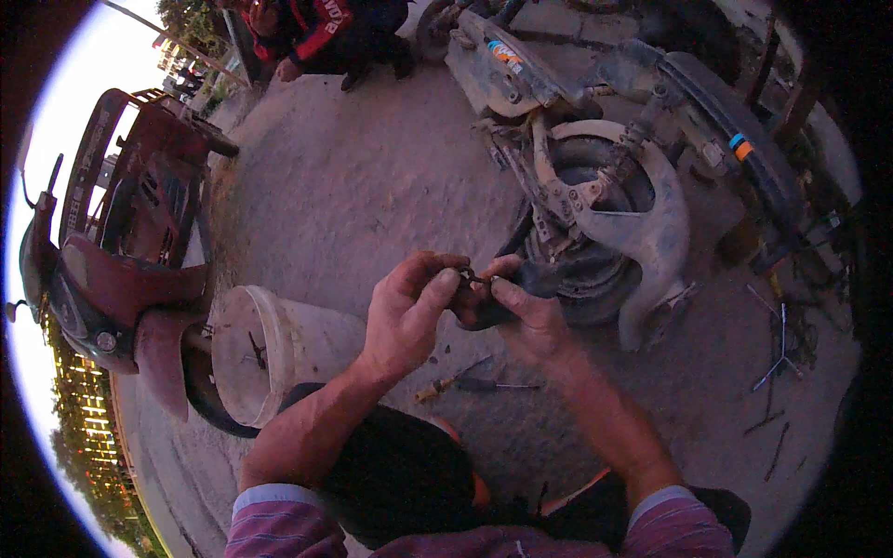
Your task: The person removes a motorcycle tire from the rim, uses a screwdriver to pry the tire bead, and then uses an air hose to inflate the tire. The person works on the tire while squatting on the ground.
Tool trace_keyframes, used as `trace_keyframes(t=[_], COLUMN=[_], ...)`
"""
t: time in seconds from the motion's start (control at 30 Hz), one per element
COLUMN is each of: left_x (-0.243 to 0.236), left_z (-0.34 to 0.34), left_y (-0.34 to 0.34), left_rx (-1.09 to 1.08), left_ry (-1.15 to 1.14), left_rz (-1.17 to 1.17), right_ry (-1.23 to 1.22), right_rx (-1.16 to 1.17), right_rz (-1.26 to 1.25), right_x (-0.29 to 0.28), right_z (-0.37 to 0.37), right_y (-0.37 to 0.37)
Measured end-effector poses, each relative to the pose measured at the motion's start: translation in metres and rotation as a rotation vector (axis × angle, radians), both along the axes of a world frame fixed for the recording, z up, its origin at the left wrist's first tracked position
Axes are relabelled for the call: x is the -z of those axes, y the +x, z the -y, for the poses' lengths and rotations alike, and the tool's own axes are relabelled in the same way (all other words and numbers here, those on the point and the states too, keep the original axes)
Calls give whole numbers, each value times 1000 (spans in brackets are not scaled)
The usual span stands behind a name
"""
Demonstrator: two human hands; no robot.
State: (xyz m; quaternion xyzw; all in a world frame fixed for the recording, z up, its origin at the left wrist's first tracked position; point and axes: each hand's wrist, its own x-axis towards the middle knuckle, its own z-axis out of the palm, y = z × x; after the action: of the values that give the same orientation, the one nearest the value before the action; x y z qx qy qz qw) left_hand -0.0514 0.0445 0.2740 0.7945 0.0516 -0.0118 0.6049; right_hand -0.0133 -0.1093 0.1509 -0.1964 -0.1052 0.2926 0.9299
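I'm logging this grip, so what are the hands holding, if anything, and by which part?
A small dark piece, pinched by the fingers of the left hand at its left side and the right hand at its right; too dim to name.

Dusty grey ground [335,167] is carrying everything here, surface looking rough & gritty. Nr the middle, 2 tools are lying close tog.: a screwdriver w/ yellowish handle [428,394] & a dark-handled screwdriver [476,383], its thin shaft pointing R. Over on the R side, a silvery Y-shaped wrench [782,346] is lying flat, w/ thin dark rods [778,453] lying just below. Upper R, a muddy, part-stripped scooter [642,219] is resting on the dirt, can't tell if upright or tipped. On the L, an off-white bucket [321,339] is sitting nr a dark-red scooter [121,288]; beyond, a reddish cargo trike [153,186] is standing.
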Motion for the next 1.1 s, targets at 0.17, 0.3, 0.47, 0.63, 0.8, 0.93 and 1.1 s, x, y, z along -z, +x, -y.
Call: trace_keyframes(t=[0.17, 0.3, 0.47, 0.63, 0.8, 0.93, 1.1], left_x=[5, 5, 0, 3, -3, -7, -6], left_z=[2, 2, 6, 6, 8, 15, 15], left_y=[-3, -4, -4, -10, -16, -15, -18], left_rx=[-21, -18, -17, -28, -30, 7, 27], left_ry=[75, 153, 162, 258, 511, 444, 558], left_rz=[82, 118, 137, 179, 259, 180, 80], right_ry=[-54, -82, -76, -418, -421, -612, -211], right_rx=[17, 47, 37, 113, -41, 299, 150], right_rz=[54, 104, 118, 302, 92, 387, 34], right_x=[2, -1, -6, -2, 9, 22, 19], right_z=[0, -1, -1, 5, 1, -6, -8], right_y=[3, 4, 3, 4, 3, 0, -6])
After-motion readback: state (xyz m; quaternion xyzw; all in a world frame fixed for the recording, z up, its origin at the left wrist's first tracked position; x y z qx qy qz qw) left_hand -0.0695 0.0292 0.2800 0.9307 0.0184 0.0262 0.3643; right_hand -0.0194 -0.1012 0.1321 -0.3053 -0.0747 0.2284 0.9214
